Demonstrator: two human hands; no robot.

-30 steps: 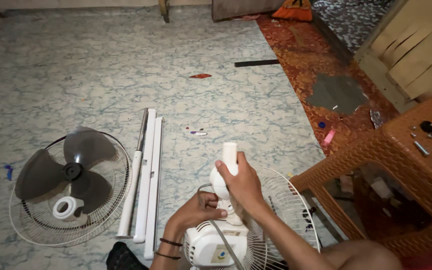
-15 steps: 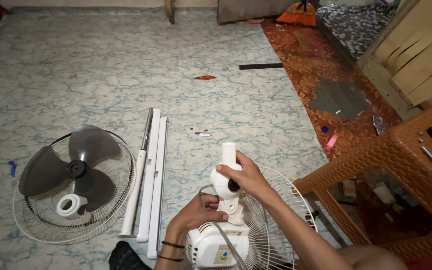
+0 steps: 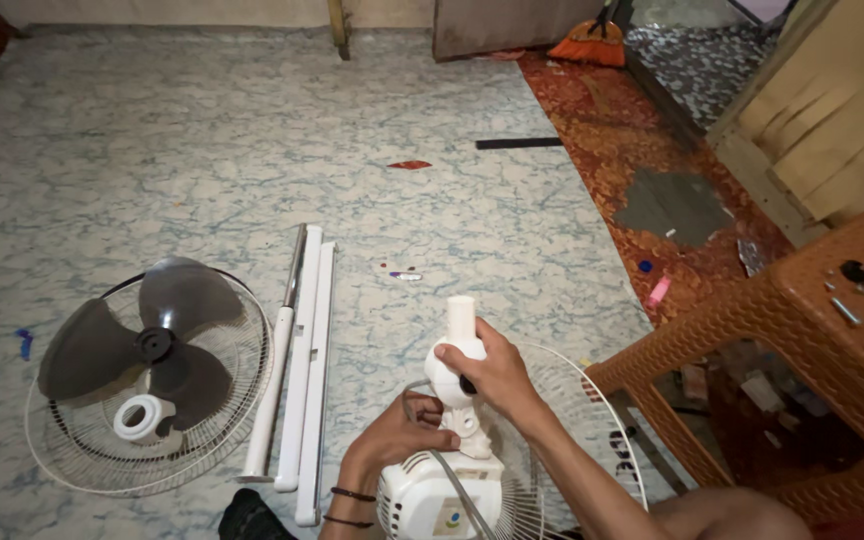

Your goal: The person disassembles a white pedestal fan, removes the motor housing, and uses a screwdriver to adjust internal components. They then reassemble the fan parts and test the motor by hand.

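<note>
**Both hands on the fan neck**

Right hand [image 3: 487,372] wraps the white fan neck [image 3: 455,372] at six o'clock; left hand [image 3: 402,432] pinches its base above the motor housing [image 3: 430,495], round blue-green sticker showing. Grey blade [image 3: 142,345] lies in the grille [image 3: 72,465] at nine o'clock.

Both bare forearms rise from the near edge, low in the middle of the scene, and point away from the body. The right hand [image 3: 482,375] sits farther out and higher, its forearm running diagonally from the near right; the wrist is bent and the fingers [image 3: 452,352] curl leftward in a closed grip, thumb tucked under. The left hand [image 3: 402,435] lies nearer and lower, just left of the right, palm turned inward, fingers bent and pinching toward the right. Dark bands circle the left wrist [image 3: 350,505].
</note>
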